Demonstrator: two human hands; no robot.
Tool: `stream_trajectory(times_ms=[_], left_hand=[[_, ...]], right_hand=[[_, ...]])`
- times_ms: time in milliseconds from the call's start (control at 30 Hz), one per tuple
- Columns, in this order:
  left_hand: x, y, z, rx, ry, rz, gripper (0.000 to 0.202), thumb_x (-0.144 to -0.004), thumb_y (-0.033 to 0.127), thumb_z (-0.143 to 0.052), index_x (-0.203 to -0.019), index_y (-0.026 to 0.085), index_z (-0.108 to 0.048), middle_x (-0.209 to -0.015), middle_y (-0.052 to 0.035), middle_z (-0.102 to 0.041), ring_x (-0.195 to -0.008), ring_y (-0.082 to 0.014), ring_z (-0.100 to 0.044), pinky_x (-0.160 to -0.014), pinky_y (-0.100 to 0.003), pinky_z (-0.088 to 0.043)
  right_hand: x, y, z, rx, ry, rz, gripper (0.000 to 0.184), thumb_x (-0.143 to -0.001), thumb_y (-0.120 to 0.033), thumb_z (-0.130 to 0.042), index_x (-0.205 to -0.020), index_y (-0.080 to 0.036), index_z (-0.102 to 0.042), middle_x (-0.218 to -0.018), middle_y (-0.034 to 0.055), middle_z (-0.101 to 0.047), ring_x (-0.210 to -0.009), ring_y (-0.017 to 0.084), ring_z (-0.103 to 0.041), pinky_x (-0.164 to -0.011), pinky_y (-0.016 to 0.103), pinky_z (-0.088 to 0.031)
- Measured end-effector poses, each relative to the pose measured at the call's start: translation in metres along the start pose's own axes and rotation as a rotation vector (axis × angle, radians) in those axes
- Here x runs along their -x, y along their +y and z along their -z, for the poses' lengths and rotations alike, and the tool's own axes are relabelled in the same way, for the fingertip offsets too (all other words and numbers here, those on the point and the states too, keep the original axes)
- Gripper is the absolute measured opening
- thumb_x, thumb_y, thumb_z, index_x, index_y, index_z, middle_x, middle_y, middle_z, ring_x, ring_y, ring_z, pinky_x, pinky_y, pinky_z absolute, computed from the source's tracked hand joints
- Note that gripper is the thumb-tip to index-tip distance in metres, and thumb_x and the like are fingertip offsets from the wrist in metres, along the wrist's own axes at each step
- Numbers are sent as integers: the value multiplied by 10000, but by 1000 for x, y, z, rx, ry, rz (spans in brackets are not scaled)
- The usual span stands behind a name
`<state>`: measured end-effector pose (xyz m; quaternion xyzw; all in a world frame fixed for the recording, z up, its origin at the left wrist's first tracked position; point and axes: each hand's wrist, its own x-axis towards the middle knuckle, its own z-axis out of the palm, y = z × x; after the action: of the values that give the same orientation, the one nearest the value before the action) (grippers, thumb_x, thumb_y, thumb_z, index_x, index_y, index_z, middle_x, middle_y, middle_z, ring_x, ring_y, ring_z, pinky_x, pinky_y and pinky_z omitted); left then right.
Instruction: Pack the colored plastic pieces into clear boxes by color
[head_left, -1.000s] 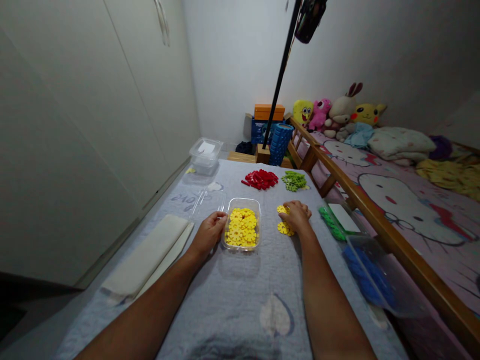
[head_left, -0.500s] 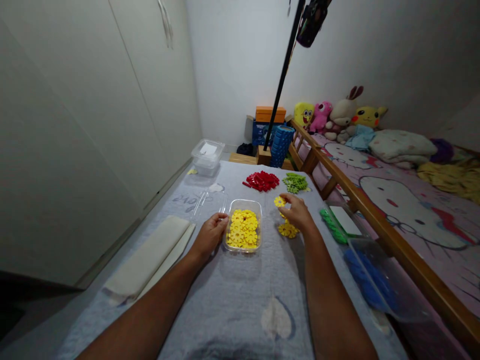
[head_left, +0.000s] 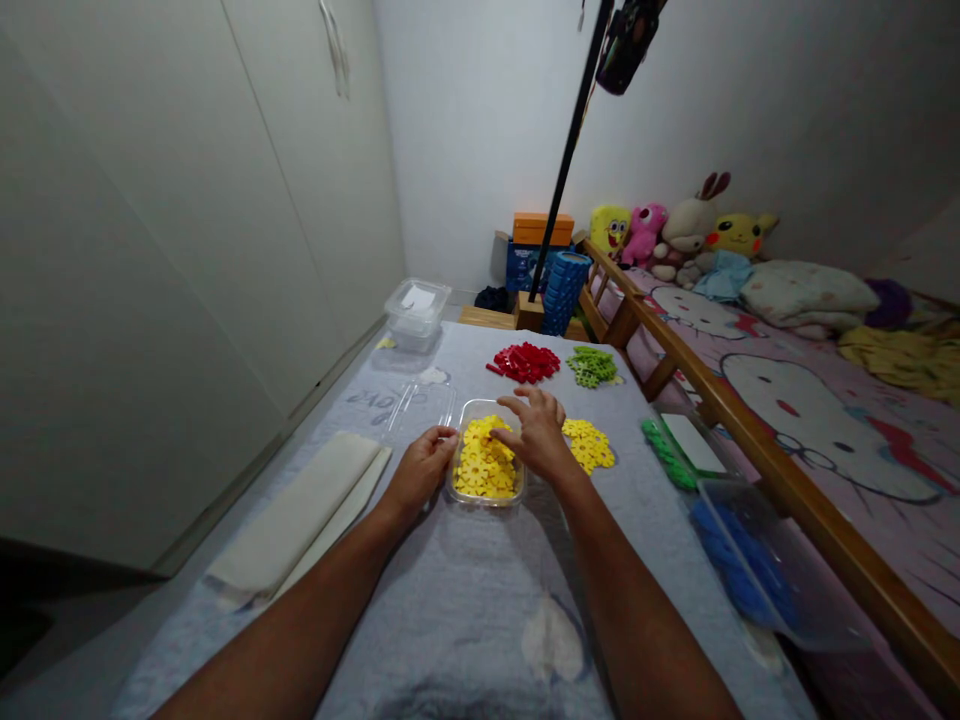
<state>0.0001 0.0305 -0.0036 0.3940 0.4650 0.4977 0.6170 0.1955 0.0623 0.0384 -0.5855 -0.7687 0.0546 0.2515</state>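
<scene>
A clear plastic box [head_left: 486, 504] full of yellow flower-shaped plastic pieces [head_left: 480, 470] stands on the cloth-covered table. My left hand [head_left: 426, 462] is closed on the box's left rim, thumb and fingers pinching the edge. Over the box's right side reaches my right hand [head_left: 536, 432], thumb and fingers spread apart, with no piece seen between them. Its thumb is close above the yellow pieces in the box. Just right of that hand lies a small pile of more yellow flower pieces [head_left: 591, 446], partly hidden behind the wrist.
Red pieces [head_left: 525, 362] and light green pieces [head_left: 592, 366] lie in piles farther back. A clear lid [head_left: 421, 408] and a folded cloth [head_left: 300, 515] are on the left. Stacked clear boxes [head_left: 416, 310] stand behind. Boxes with green and blue pieces [head_left: 742, 560] line the right edge by the bed rail [head_left: 720, 385].
My right hand has moved left from the loose yellow pile to above the box. The yellow flower piece it held has left its fingers. My left hand stays on the rim.
</scene>
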Motion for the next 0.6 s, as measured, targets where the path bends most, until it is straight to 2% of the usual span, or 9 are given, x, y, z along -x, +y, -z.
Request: stream_trajectory(times_ms=[133,333,467,600], left_hand=[[2,4,-1,-29,17,1,410,-694,491,-724,-940,188,-596,-635,39,-634,-512,-111,-590,-458,-190,-426],[5,8,-5,-40,37,5,437,-661,505,-725,-931,190,-587,-654,30,-643,-522,-119,-587,-469,-202,-426],[5,8,-5,-50,45,8,428,-664,498,-725,-936,195,-594,-635,32,-634,-544,-133,-601,-479,-208,-431],[6,9,-5,-63,60,3,414,-673,496,-721,-931,195,-604,-563,56,-582,-486,-114,-553,-424,-187,-360]], right_hand=[[-4,20,10,-45,55,-64,412,-840,-398,-677,-1239,-301,-647,-1351,85,-539,-1237,314,-442,-1040,487,-332],[-2,83,37,56,90,-334,318,-827,-345,-646,-1129,-255,-688,-1267,99,-599,-1184,327,-494,-989,485,-371],[5,112,31,180,30,-451,302,-790,-335,-650,-1071,-247,-715,-1206,119,-621,-1140,343,-516,-963,508,-373],[11,119,16,239,-19,-423,312,-741,-354,-670,-1027,-242,-725,-1233,120,-616,-1149,346,-499,-961,521,-360]])
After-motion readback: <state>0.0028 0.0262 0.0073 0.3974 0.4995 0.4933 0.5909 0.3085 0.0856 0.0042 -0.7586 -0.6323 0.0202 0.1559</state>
